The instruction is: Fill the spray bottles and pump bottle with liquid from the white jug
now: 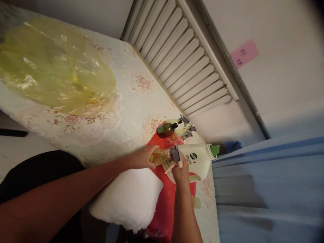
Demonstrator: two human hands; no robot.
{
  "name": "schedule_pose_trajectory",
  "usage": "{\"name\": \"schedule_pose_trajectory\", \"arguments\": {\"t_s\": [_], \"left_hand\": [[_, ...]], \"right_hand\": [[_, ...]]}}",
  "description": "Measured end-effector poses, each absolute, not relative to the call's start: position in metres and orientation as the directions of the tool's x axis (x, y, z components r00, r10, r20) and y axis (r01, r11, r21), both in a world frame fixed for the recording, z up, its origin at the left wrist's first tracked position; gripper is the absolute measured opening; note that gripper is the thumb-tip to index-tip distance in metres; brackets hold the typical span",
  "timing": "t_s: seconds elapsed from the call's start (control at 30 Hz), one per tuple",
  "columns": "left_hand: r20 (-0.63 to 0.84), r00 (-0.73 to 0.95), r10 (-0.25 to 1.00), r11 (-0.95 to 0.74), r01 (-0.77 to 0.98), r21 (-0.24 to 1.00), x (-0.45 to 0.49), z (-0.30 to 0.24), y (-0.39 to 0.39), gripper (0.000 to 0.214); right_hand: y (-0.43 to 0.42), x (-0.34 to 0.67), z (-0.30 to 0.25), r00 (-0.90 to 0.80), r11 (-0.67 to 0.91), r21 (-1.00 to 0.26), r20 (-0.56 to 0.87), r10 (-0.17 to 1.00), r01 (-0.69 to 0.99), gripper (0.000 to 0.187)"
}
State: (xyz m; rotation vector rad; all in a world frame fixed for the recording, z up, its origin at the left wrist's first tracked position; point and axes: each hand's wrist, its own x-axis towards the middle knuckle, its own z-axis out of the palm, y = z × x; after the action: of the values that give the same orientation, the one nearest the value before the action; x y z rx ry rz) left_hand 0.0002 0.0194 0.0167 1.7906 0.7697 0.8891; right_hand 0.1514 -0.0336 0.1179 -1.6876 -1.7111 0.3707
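Between my two hands is a clear spray bottle of yellowish liquid, tilted on its side with its grey trigger head to the right. My left hand is wrapped round the base of the bottle. At the other end, my right hand closes on the trigger head, its fingers partly hidden. A large pale jug with a green cap stands just beyond my right hand. Under both hands lies a red plastic sheet or bag. A thick white cloth or pad sits below my left forearm.
A dark green pump bottle and several other spray bottles are grouped behind the jug. A yellow plastic bag covers the far left of the flowered tablecloth. A white radiator runs along the wall, and a blue curtain hangs at right.
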Motion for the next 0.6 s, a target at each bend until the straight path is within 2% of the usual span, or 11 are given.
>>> {"name": "schedule_pose_trajectory", "arguments": {"t_s": [0.17,0.3,0.43,0.5,0.6], "left_hand": [[0.25,0.54,0.804,-0.352,0.092,0.932,0.0,0.018,0.018,0.058],[0.22,0.532,0.818,-0.323,0.109,0.94,0.002,0.014,0.018,0.057],[0.239,0.528,0.815,-0.33,0.082,0.94,0.004,0.008,0.02,0.06],[0.253,0.536,0.805,-0.339,0.068,0.938,0.005,0.007,0.021,0.06],[0.263,0.549,0.793,-0.349,0.057,0.935,0.004,0.008,0.022,0.059]], "right_hand": [[-0.03,0.162,0.113,0.08,0.088,-0.749,0.184,0.98,0.656,0.018],[-0.027,0.156,0.098,0.258,0.032,-0.772,0.251,0.933,0.635,0.016],[-0.024,0.144,0.081,0.447,-0.025,-0.76,0.355,0.821,0.649,0.019],[-0.022,0.14,0.073,0.523,-0.039,-0.796,0.359,0.773,0.604,0.024],[-0.018,0.138,0.065,0.565,-0.018,-0.866,0.311,0.764,0.5,0.026]]}}
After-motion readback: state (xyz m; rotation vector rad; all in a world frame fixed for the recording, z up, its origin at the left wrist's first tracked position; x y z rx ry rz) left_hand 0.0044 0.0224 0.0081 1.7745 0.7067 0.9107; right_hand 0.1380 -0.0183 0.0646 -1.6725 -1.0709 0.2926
